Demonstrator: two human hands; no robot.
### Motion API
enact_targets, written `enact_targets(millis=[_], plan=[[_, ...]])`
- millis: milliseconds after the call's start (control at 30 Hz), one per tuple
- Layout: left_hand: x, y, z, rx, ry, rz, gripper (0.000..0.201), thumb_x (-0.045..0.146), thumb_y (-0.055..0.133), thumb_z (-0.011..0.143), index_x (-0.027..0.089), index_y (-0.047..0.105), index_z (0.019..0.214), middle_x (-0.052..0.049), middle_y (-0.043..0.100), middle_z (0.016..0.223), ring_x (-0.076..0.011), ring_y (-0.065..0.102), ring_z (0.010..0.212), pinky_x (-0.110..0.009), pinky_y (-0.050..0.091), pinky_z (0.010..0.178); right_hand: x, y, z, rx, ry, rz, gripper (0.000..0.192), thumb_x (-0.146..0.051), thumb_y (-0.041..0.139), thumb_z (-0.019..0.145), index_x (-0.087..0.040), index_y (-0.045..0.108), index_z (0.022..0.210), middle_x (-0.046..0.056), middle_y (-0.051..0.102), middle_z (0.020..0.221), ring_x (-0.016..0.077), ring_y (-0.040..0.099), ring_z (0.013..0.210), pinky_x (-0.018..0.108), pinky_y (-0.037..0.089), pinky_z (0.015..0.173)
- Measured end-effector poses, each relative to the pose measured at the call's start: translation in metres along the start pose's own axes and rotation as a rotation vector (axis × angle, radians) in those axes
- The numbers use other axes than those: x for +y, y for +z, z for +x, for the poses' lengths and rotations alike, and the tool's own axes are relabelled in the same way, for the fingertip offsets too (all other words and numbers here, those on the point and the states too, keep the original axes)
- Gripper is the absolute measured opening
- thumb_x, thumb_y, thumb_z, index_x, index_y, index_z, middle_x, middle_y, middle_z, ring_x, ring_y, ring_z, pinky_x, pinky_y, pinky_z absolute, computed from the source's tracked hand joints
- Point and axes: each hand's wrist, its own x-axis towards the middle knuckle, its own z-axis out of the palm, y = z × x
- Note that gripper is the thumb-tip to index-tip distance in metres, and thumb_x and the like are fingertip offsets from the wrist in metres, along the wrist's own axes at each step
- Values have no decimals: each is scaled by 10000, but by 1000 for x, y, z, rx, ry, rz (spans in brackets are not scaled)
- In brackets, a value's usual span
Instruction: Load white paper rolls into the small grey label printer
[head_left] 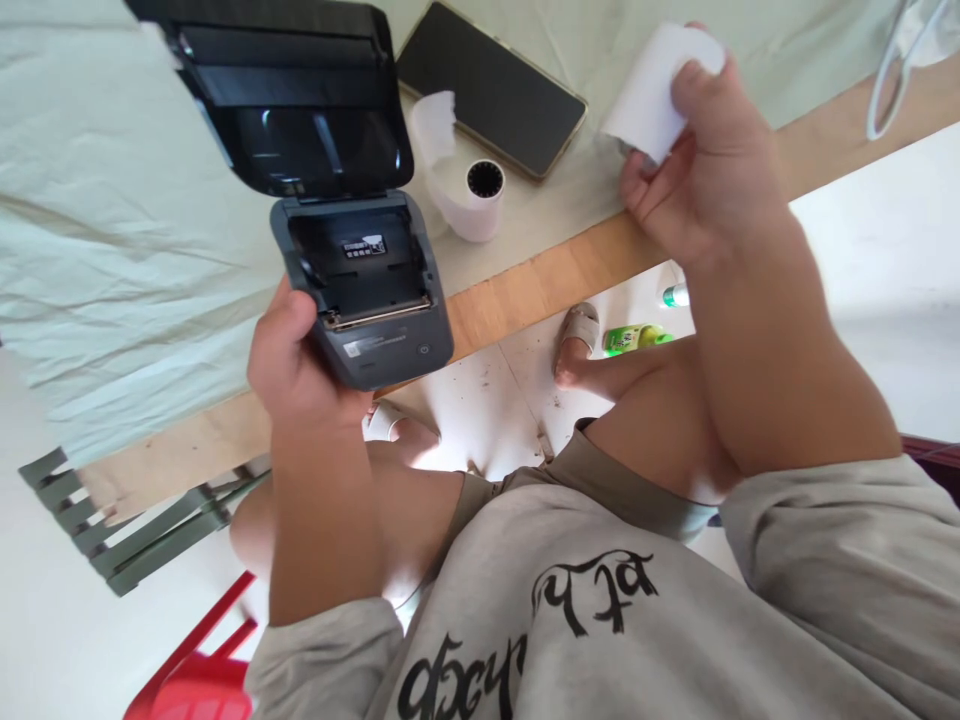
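Observation:
My left hand [289, 365] grips the front left corner of a small dark grey printer [367, 290] at the table's near edge. Its lid [292, 90] is flipped open and the paper bay is empty. My right hand [705, 160] holds a white paper roll [652, 90] raised above the table to the right. A second white paper roll [469, 190] with a loose tail lies on the cloth just right of the printer.
A black phone [491, 85] lies face up behind the loose roll. A pale green cloth [112, 220] covers the wooden table [540, 280]. On the floor below are a green bottle [634, 340], a grey slatted seat [112, 530] and a red stool [195, 675].

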Motion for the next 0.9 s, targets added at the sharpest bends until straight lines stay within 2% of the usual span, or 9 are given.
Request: enact_targets(millis=[133,267,367,467,567,700,800,833,900], plan=[[3,9,-1,67,62,-76,358,322,406,777,289,638,1048,-1,659,728,-227,638,879,-436,460,953,-1,3,2,-24,85,34,490,-402,224,857,-150,246,1277,97,440,1216,36,495,910,140,384,585],[3,11,-2,113,51,-86,359,327,414,780,293,639,1058,4,653,715,-214,633,797,-437,468,936,-3,6,0,-8,85,67,492,-393,278,862,-192,221,1307,52,369,1309,-1,476,862,118,390,594],[3,9,-2,92,57,-64,370,334,433,771,296,617,1090,-3,656,766,-231,630,846,-447,468,921,-6,6,-2,-27,109,92,479,-345,186,879,-175,192,1327,57,377,1300,-14,496,880,110,418,626],[2,8,-1,86,47,-70,380,332,434,775,307,591,1120,2,658,782,-237,630,865,-442,494,866,-8,4,-3,-55,125,98,500,-370,114,873,-145,279,1288,79,382,1299,8,519,936,94,377,544],[-1,8,1,75,68,-80,349,350,477,747,318,613,1067,13,668,772,-232,633,815,-411,529,796,-7,4,-3,-36,113,66,444,-389,230,848,-201,314,1242,61,382,1289,0,521,832,82,290,451],[-6,6,5,93,96,-108,301,411,510,708,274,656,931,-18,676,800,-267,639,796,-391,529,605,-2,12,-11,-15,16,-33,380,-212,344,744,-252,340,1121,24,447,1138,-8,480,624,115,296,409],[-6,4,5,99,46,-113,257,394,486,737,261,653,880,-30,674,832,-274,639,816,-388,514,585,-4,21,-19,-51,-109,-105,400,-162,403,678,-243,352,1067,12,472,1030,26,510,637,141,355,413],[-6,2,4,90,23,-108,250,385,482,744,257,648,880,-31,673,853,-269,638,814,-383,509,582,-6,25,-22,-39,-182,-125,427,-163,418,673,-239,331,1084,12,465,1061,34,524,673,146,379,420],[-7,-1,3,91,15,-95,262,381,477,747,230,639,887,-44,671,867,-255,637,790,-374,504,583,-12,33,-29,46,-416,-149,507,-168,424,684,-205,232,1152,41,422,1157,47,545,761,163,429,454]])
